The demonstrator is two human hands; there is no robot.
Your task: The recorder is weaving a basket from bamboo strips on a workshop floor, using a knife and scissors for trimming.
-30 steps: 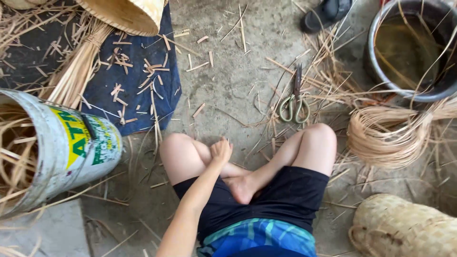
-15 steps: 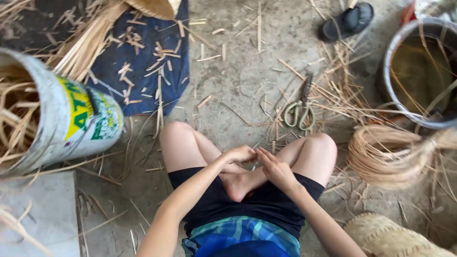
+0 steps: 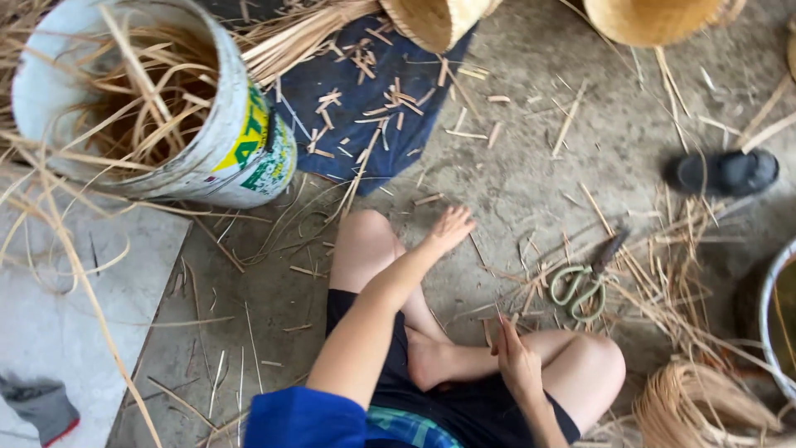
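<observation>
Nearest, at lower centre, your right hand (image 3: 518, 358) rests on your crossed leg, fingers together and holding nothing. Farther up, at mid-frame, your left hand (image 3: 450, 230) stretches past the knee, fingers loosely spread and empty above the concrete floor (image 3: 539, 158). The scissors (image 3: 583, 282) lie right of centre among cane strips (image 3: 663, 290), well apart from both hands. Judged step: reaching for material; picking a strip calls for a pinch.
</observation>
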